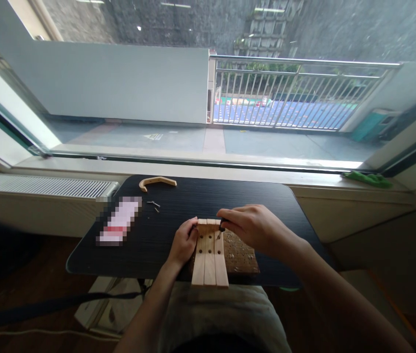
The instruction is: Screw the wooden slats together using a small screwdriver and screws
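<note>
Three-slat panel (210, 260), lower centre, on table (193, 196) | left hand (184, 241) fingers closed on its left edge | right hand (254, 228) fingers pinch dark tool (222, 225) at top end | curved piece (156, 182), screws (154, 205) loose, unfitted

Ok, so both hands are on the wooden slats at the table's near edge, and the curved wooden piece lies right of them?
No. The head view shows the curved wooden piece at the far edge of the table, left of the wooden slats and apart from both hands. The left hand and right hand are on the slats, as said.
</note>
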The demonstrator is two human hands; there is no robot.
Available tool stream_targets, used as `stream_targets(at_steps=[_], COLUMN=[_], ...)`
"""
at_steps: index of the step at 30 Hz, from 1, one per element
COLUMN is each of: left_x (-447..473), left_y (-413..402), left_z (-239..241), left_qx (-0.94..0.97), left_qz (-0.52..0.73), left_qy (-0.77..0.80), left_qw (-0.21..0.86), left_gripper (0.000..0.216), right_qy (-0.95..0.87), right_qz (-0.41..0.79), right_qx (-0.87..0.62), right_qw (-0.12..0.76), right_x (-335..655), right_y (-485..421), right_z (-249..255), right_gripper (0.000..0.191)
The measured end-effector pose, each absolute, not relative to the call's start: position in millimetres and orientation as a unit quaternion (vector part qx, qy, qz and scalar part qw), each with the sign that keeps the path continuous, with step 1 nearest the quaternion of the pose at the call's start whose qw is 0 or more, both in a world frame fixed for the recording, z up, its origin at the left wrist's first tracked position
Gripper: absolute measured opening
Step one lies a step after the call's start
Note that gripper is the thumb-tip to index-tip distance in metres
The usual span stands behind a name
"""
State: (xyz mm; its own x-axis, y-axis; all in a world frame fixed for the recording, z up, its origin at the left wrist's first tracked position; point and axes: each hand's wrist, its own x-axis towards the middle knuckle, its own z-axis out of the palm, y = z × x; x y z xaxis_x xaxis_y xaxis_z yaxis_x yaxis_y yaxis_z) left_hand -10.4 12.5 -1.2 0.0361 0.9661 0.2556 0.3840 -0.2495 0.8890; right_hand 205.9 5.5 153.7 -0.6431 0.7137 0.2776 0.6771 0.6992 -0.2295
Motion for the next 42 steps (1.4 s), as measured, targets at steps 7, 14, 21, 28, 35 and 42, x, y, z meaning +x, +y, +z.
stream_targets(at_steps=[7,14,21,28,35,42], left_x=[-9,13,30,31,31,30], left_y=[3,6,7,6,5,4], left_z=[37,85,79,82,80,84], left_qx=[0.655,0.771,0.773,0.762,0.764,0.751], left_qz=[0.517,0.465,0.46,0.423,0.415,0.399], left_qy=[0.501,0.41,0.413,0.446,0.444,0.45], left_qw=[0.233,0.148,0.143,0.202,0.215,0.273], left_gripper=[0.02,0.027,0.017,0.017,0.018,0.024], right_qy=[-0.91,-0.891,-0.854,-0.801,-0.737,-0.718], right_qz=[0.062,0.046,0.061,0.144,0.186,0.204], right_qx=[-0.379,-0.414,-0.45,-0.416,-0.429,-0.43], right_qw=[0.155,0.182,0.254,0.406,0.488,0.508], right_x=[204,202,199,194,183,186], right_y=[4,1,-6,-10,-16,-13], right_z=[156,149,133,125,116,110], right_gripper=[0.014,0.017,0.033,0.041,0.034,0.03])
